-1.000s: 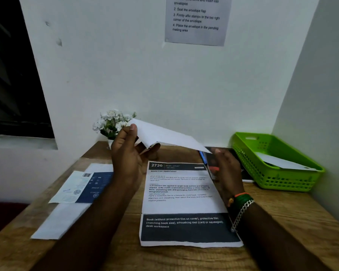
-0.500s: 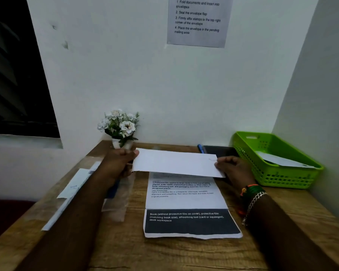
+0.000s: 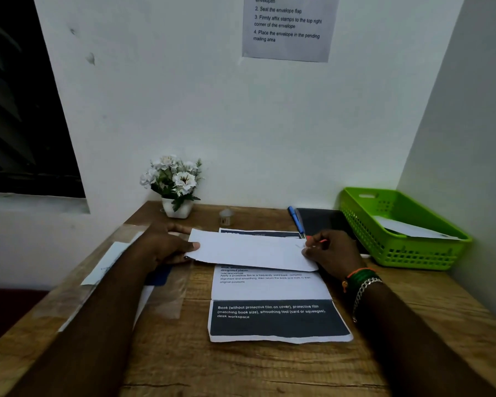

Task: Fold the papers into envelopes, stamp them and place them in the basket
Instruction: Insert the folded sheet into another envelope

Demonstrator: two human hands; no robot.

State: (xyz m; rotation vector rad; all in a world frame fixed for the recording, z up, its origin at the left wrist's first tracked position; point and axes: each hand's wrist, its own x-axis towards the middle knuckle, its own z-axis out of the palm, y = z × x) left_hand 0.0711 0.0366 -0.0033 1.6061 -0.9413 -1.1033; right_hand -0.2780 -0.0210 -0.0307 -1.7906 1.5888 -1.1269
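A white folded envelope (image 3: pixel 249 250) lies flat across the top of a printed paper (image 3: pixel 269 290) in the middle of the wooden desk. My left hand (image 3: pixel 166 247) pinches the envelope's left end with the thumb on top. My right hand (image 3: pixel 332 253) pinches its right end, and something thin and red-orange shows between those fingers. The green basket (image 3: pixel 395 253) stands at the back right with a white envelope (image 3: pixel 410 229) inside. More papers (image 3: pixel 109 262) lie at the desk's left edge, partly under my left forearm.
A small pot of white flowers (image 3: pixel 175 187) stands at the back left. A small glue bottle (image 3: pixel 226 217) is beside it. A blue pen (image 3: pixel 295 219) and a black pad (image 3: pixel 324 222) lie behind the envelope. Walls close the back and right sides. A clear plastic sleeve (image 3: pixel 169 293) lies left of centre.
The envelope came down from mid-air, where my left hand held it up tilted, and now lies flat on the printed paper with both hands at its ends.
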